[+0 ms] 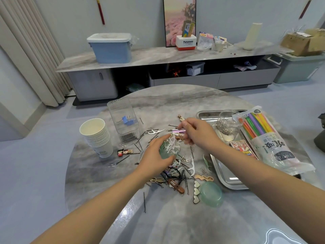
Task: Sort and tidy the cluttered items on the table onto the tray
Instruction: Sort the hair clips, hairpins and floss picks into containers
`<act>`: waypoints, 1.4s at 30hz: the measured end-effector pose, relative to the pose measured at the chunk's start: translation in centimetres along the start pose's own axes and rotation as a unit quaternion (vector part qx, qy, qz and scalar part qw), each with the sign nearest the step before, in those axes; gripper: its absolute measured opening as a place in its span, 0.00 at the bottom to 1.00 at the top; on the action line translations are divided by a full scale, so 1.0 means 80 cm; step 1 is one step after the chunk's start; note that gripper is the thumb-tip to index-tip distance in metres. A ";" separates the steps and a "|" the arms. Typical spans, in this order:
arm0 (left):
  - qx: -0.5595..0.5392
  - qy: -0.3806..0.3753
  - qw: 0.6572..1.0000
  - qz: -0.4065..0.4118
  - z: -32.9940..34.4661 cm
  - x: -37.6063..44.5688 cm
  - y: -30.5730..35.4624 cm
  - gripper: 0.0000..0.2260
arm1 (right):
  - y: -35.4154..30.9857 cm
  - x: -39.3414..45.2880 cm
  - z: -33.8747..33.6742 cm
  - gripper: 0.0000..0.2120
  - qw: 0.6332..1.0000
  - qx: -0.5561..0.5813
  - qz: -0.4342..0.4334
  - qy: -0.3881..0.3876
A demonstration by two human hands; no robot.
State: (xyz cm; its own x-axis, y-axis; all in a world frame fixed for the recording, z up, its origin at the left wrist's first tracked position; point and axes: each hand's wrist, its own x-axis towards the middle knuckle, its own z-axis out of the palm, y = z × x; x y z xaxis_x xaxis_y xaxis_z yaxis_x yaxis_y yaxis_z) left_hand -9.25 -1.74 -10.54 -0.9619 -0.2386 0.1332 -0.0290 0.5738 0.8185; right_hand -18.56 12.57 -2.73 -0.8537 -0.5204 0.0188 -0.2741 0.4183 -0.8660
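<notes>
The left hand (154, 155) has its fingers curled round a small green-tinted jar (169, 148) that holds white floss picks, gripping it tilted just above the clutter in the middle of the bench (123, 199). The right hand (198, 132) has its fingers bent together just beyond the jar's mouth, beside a lilac hair clip (179, 131); whether they pinch anything cannot be told.

Under and around both hands lies the heap: black bobby pins, a white floss pick (155, 132) beyond the jar, another floss pick (191, 167) nearer the person, a brown hair clip (177, 186), a clip of three white hearts (196, 191), and just beside it the jar's green lid (212, 194), lying flat.

To the right is the steel tray (226, 180). On it stand a clear glass jar (227, 124) of metal pins and a small red printed packet (242, 148). A bag of coloured drinking straws (265, 136) lies across the tray's right edge.

To the left, a tall clear plastic box (123, 118) stands upright with a blue binder clip and dark pins inside. Beside it is a stack of paper cups (97, 136), and near that a small cartoon-figure clip (123, 152).
</notes>
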 end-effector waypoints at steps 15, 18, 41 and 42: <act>0.098 -0.025 0.994 0.029 -0.001 -0.003 -0.001 0.34 | 0.008 0.002 -0.007 0.02 0.931 -0.338 -0.099 -0.099; 0.116 -0.035 0.991 0.055 0.002 -0.003 0.000 0.33 | 0.007 -0.003 0.003 0.07 0.930 -0.343 -0.098 -0.089; 0.025 0.045 0.998 -0.042 -0.001 0.004 -0.002 0.33 | 0.029 -0.013 0.028 0.23 0.954 -0.218 -0.125 -0.163; 0.023 0.046 0.998 -0.040 -0.002 0.005 -0.002 0.32 | 0.028 -0.013 0.028 0.23 0.954 -0.216 -0.130 -0.163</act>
State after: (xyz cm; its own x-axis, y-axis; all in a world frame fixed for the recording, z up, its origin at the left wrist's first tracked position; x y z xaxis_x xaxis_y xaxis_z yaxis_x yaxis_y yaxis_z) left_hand -9.57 -2.05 -10.57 -0.9268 -0.3557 0.1204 -0.1204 0.5852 0.8019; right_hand -17.32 12.36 -5.83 -0.5688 -0.8224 -0.0125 -0.6747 0.4752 -0.5648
